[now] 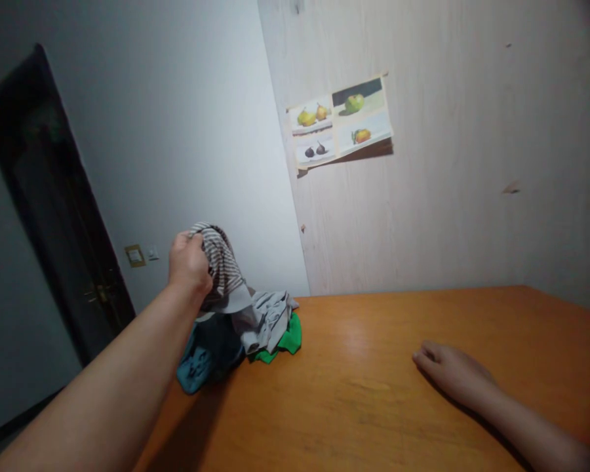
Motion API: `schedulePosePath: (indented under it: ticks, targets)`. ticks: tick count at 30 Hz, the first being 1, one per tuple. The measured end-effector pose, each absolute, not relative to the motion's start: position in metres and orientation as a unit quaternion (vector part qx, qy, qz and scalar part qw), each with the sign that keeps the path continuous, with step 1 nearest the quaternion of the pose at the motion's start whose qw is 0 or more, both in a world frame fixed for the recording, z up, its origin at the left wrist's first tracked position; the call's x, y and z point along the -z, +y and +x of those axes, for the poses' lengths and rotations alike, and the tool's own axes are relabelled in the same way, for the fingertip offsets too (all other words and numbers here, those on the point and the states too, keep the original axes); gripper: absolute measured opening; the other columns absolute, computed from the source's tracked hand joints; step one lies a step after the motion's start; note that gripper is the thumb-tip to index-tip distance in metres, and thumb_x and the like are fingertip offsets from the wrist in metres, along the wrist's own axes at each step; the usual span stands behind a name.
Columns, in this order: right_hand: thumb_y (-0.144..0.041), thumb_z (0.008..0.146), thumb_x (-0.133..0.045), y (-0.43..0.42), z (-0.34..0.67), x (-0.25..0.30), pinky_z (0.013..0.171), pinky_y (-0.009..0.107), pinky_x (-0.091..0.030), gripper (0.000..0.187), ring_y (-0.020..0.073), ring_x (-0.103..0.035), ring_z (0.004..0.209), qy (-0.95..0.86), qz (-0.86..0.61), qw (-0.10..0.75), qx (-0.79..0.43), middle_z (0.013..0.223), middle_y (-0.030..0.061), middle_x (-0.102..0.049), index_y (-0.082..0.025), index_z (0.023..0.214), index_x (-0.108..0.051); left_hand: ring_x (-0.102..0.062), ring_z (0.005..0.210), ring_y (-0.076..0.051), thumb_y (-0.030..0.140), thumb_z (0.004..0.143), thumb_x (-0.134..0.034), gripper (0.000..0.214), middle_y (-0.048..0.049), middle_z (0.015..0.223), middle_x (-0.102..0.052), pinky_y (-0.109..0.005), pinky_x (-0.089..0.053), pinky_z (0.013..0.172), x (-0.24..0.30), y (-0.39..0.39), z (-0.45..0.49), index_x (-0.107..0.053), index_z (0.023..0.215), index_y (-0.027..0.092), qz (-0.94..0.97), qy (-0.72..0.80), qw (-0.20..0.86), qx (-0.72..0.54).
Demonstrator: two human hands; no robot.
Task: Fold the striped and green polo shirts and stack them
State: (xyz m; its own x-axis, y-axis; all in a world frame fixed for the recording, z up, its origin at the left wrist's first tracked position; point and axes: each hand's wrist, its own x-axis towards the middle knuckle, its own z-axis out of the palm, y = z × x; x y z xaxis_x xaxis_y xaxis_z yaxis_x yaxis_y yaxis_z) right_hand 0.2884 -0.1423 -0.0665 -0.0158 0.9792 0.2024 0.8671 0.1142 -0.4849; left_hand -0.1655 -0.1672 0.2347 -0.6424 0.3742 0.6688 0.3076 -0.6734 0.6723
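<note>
My left hand (189,265) is closed on a brown-and-white striped garment (221,259) and holds it up above a pile of clothes. The garment's lower part hangs down to the pile. In that pile lie a crumpled grey garment (273,318), a green cloth (291,335) under it and a dark teal garment (201,364) at the near left. Far to the right, my right hand (452,370) rests on the table with its fingers curled in. Nothing shows in it, though its palm side is hidden.
The orange-brown wooden table (364,393) spreads across the front and reaches back to a pale wood-panel wall (447,164). A sheet of fruit pictures (341,124) is stuck on that wall. On the left are a dark door (59,196) and a wall switch (135,255).
</note>
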Motion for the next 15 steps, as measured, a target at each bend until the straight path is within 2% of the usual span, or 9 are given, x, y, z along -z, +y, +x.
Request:
schedulePosePath:
  ticks: [5,8,9,12,15]
  targets:
    - [-0.053,0.091,-0.047,-0.140,0.291,0.067,0.060,0.029,-0.032,0.038,0.0221,-0.061,0.069,-0.696,-0.649,0.278,-0.135,0.071,0.0043,-0.067,-0.023,0.070,-0.055,-0.063,0.064,-0.012,0.022,0.086,-0.057,0.012,0.0037,0.074,-0.063,-0.028,-0.056,0.073,-0.212,-0.190,-0.071,-0.057,0.098,0.020,0.526,0.323,0.233,-0.751]
    - [-0.061,0.093,-0.040,-0.135,0.293,0.069,0.059,0.029,-0.034,0.047,0.0210,-0.059,0.067,-0.682,-0.619,0.341,-0.189,0.067,0.0036,-0.064,-0.022,0.067,-0.052,-0.068,0.071,-0.015,0.029,0.087,-0.064,0.017,-0.0012,0.084,-0.071,-0.030,-0.055,0.074,-0.188,-0.210,-0.027,-0.061,0.102,0.020,0.623,0.324,0.408,-0.584]
    - [-0.063,0.093,-0.037,-0.134,0.293,0.069,0.059,0.029,-0.036,0.050,0.0204,-0.058,0.065,-0.667,-0.606,0.373,-0.222,0.065,0.0034,-0.062,-0.022,0.067,-0.051,-0.070,0.079,-0.017,0.033,0.088,-0.065,0.022,-0.0047,0.093,-0.073,-0.032,-0.055,0.079,-0.182,-0.216,-0.018,-0.063,0.104,0.019,0.659,0.324,0.449,-0.509]
    - [-0.067,0.093,-0.031,-0.132,0.293,0.066,0.056,0.029,-0.038,0.055,0.0180,-0.054,0.054,-0.567,-0.576,0.479,-0.342,0.058,0.0021,-0.058,-0.021,0.077,-0.055,-0.071,0.095,-0.020,0.045,0.091,-0.063,0.033,-0.0114,0.112,-0.074,-0.036,-0.052,0.090,-0.169,-0.221,-0.006,-0.068,0.107,0.016,0.721,0.343,0.449,-0.402]
    - [-0.068,0.090,-0.036,-0.136,0.291,0.058,0.050,0.028,-0.035,0.053,0.0163,-0.049,0.047,-0.477,-0.574,0.537,-0.394,0.052,-0.0011,-0.052,-0.020,0.085,-0.058,-0.070,0.096,-0.021,0.048,0.092,-0.059,0.036,-0.0109,0.109,-0.075,-0.038,-0.051,0.090,-0.155,-0.203,-0.018,-0.067,0.110,0.017,0.737,0.411,0.337,-0.418]
